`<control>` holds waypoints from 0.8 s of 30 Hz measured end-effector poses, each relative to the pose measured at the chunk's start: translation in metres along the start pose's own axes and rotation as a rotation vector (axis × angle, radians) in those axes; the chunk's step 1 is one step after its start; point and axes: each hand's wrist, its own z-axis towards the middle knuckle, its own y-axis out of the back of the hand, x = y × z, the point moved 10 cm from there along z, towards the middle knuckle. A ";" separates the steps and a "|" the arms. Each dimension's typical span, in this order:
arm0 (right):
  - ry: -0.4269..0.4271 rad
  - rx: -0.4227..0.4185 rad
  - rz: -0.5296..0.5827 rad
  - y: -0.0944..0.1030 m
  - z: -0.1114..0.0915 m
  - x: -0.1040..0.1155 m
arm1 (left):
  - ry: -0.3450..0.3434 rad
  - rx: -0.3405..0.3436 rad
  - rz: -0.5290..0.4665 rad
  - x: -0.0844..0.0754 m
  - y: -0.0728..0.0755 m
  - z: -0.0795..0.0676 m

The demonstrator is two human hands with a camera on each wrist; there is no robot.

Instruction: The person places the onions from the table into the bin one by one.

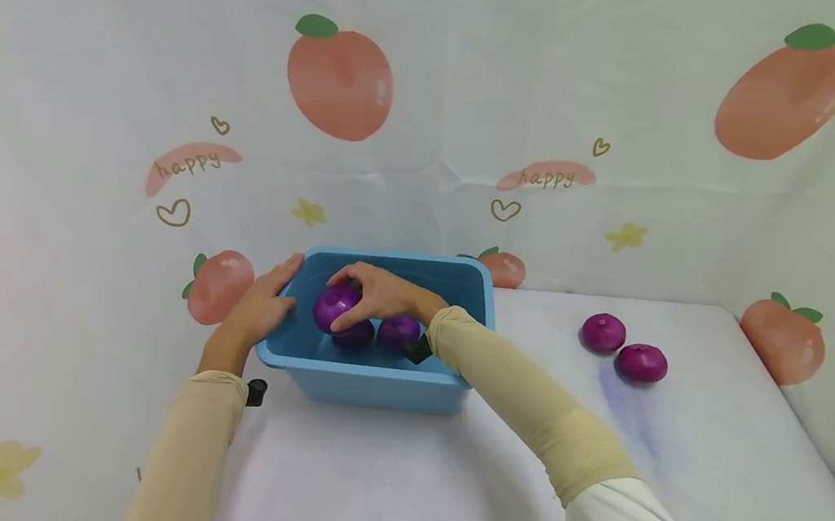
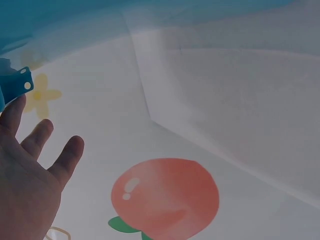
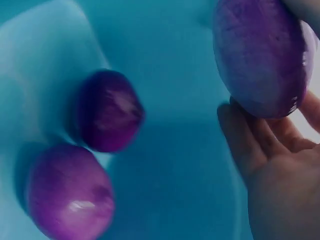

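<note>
My right hand (image 1: pixel 383 293) grips a purple onion (image 1: pixel 334 306) between thumb and fingers, inside the blue basin (image 1: pixel 380 392). In the right wrist view the held onion (image 3: pixel 262 55) hangs above the basin floor. Two more onions lie in the basin: a darker one (image 3: pixel 109 111) and a lighter one (image 3: pixel 71 192), close together. My left hand (image 1: pixel 262 305) rests on the basin's left end, its fingers fairly straight along the rim. In the left wrist view that hand (image 2: pixel 35 165) shows spread fingers, with one fingertip at a blue edge piece.
Two other purple onions, one farther back (image 1: pixel 603 333) and one nearer (image 1: pixel 642 364), sit on the white-covered table (image 1: pixel 376 484) to the right of the basin. Behind the basin rises a white cloth backdrop (image 1: pixel 433 87) printed with fruit, and another cloth side stands at right.
</note>
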 end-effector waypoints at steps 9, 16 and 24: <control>-0.019 0.084 -0.028 -0.015 -0.001 -0.008 | -0.014 -0.008 -0.005 -0.001 0.000 -0.001; -0.057 0.183 -0.037 -0.029 -0.001 -0.013 | -0.006 -0.002 -0.002 0.000 -0.002 0.001; -0.057 0.215 -0.074 -0.033 0.001 -0.014 | -0.004 -0.009 0.008 0.000 -0.002 0.004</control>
